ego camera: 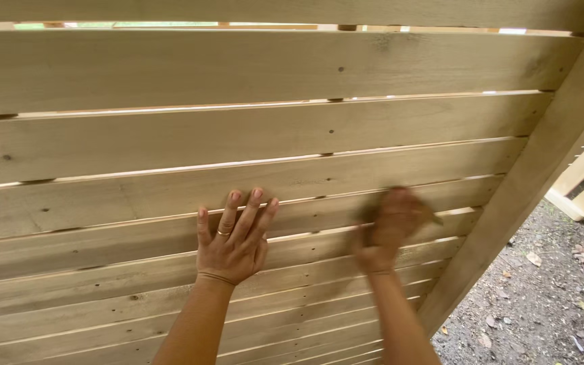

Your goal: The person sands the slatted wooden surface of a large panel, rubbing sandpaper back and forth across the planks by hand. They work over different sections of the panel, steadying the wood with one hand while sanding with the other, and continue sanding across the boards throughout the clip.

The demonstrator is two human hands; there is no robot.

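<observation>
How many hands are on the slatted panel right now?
2. The left hand lies flat, fingers spread, on the wooden slat panel; the right hand, motion-blurred, presses the slats nearer the frame post.

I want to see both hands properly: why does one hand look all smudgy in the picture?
In the head view, the right hand is smeared by motion blur against the pale horizontal wooden slats, so what it holds cannot be told; the left hand rests flat and sharp, its gold ring clear. Light is soft and even, with bright glare only through the top gaps.
</observation>
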